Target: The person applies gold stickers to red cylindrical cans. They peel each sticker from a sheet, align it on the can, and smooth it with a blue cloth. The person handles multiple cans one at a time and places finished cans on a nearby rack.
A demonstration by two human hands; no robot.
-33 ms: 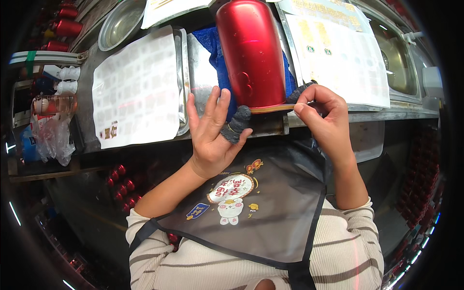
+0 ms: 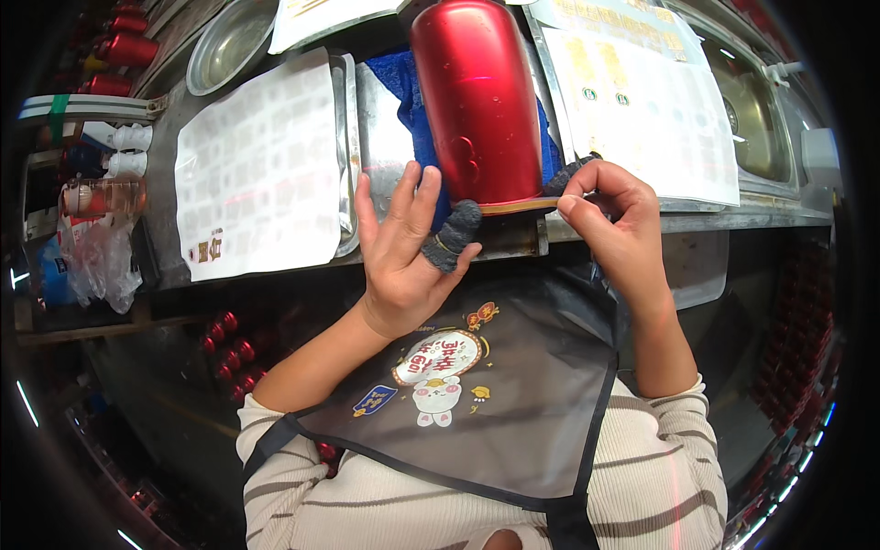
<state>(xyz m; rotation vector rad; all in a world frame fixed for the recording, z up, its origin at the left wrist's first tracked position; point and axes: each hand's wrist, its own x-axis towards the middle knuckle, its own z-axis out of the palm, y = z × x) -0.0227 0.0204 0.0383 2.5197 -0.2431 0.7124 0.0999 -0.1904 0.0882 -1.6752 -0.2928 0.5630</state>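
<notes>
A glossy red metal cylinder (image 2: 478, 101), perhaps a bottle or canister, lies lengthwise on a blue cloth (image 2: 394, 78), its near end toward me. Along that end runs a thin gold strip (image 2: 520, 207). My right hand (image 2: 619, 225) pinches the strip's right end between thumb and finger. A dark fabric wrap (image 2: 570, 172) covers a fingertip there. My left hand (image 2: 399, 257) has its fingers spread. Its index finger wears a dark grey wrap (image 2: 449, 240), banded round, whose tip is at the strip's left end; whether it presses on it I cannot tell.
At left, a white decal sheet (image 2: 261, 174) covers a metal tray (image 2: 346, 165); another sheet (image 2: 642, 119) lies at right. A metal bowl (image 2: 229, 50) stands far left, a basin of liquid (image 2: 756, 119) far right. Red cylinders (image 2: 229, 348) sit below the bench; plastic bags (image 2: 96, 261) hang at left.
My left hand has shifted very slightly to the right with its wrapped finger. The right hand and the red cylinder stay almost the same.
</notes>
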